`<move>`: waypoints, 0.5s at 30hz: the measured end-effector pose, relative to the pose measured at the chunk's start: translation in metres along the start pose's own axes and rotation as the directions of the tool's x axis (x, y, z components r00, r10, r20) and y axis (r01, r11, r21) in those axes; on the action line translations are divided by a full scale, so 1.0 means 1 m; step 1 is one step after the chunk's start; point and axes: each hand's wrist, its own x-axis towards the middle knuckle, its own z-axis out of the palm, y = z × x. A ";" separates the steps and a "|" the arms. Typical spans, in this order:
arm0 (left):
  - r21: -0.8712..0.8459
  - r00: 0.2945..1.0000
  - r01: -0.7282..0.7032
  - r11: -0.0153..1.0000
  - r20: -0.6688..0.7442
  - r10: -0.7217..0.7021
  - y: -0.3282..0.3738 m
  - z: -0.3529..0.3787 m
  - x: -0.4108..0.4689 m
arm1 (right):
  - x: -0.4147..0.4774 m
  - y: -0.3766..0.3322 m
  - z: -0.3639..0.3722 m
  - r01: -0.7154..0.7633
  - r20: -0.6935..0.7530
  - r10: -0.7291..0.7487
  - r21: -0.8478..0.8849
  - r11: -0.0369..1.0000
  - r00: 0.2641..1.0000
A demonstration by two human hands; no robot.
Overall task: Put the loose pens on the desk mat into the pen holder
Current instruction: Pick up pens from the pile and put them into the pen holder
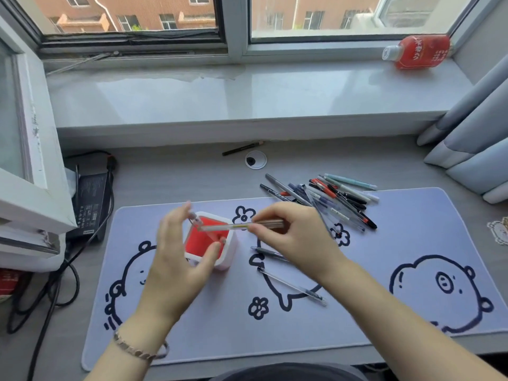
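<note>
Pen holder (229,258) is a square white plastic cup with rounded corners and a glossy red inside, standing upright on the left half of the smooth lavender desk mat (371,257), which has black cartoon outlines. Your left hand (176,259) curves round the holder's left side, fingers spread and nearly straight, thumb by the near rim. It's blurred, so can't tell if it presses the wall. Your right hand (288,235) pinches a slim clear pen (228,227) between thumb and fingertips, lying level, its tip over the holder's opening. A clear pen end (193,217) pokes up at the holder's far-left corner. Just right of the holder lies a dark grey pen (270,253); nearer you, a clear stick pen (291,285). Far right of the holder, a mixed pen pile (330,198) straddles the mat's far edge
</note>
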 end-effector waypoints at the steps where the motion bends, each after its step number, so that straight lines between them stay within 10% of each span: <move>1: 0.045 0.992 0.123 0.991 0.010 -0.124 -0.003 -0.001 0.005 | 0.006 0.002 0.010 0.001 0.010 -0.001 -0.079 0.997 1.000; 4: 0.137 0.923 0.330 0.934 0.163 -0.350 -0.018 0.007 0.011 | 0.017 0.013 0.040 -0.053 0.128 0.094 -0.290 0.955 0.987; 15: -0.020 0.944 0.307 0.952 0.131 -0.302 -0.003 0.030 0.002 | -0.022 0.052 0.047 -0.154 0.192 0.168 -0.089 0.984 0.967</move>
